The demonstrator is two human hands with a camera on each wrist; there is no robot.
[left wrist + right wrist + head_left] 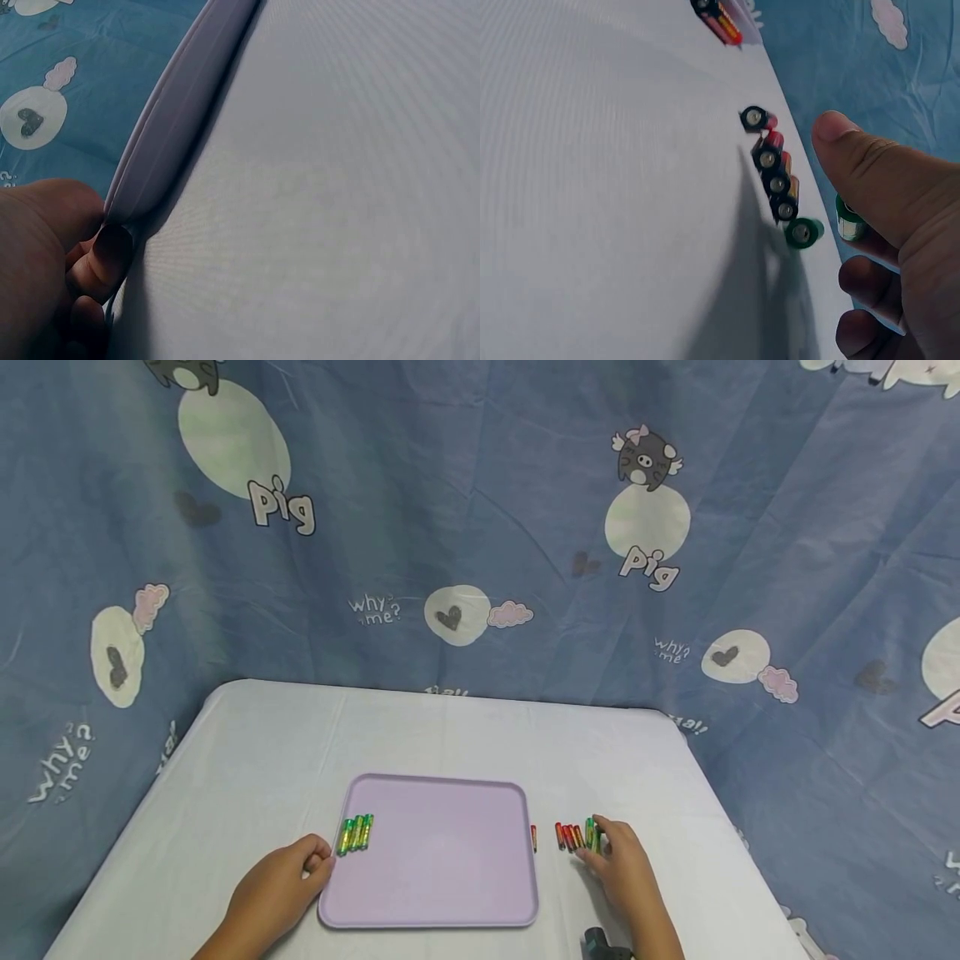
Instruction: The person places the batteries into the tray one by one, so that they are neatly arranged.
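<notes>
My left hand [281,887] pinches the left rim of a lilac tray [435,877], its thumb and fingertip at the edge in the left wrist view. On the tray, by its left side, several green-and-gold batteries [356,834] lie side by side. To the right of the tray, my right hand [621,860] holds a green battery [849,223], partly hidden behind the thumb. Another green battery [803,233] remains on the table at the end of a row of several red-and-black batteries [767,159]. A separate red battery [534,838] lies right beside the tray's right rim.
A white cloth [600,752] covers the table. Near the right forearm is a dark object [603,945] at the lower frame edge. A blue printed curtain [480,527] hangs behind and around the table.
</notes>
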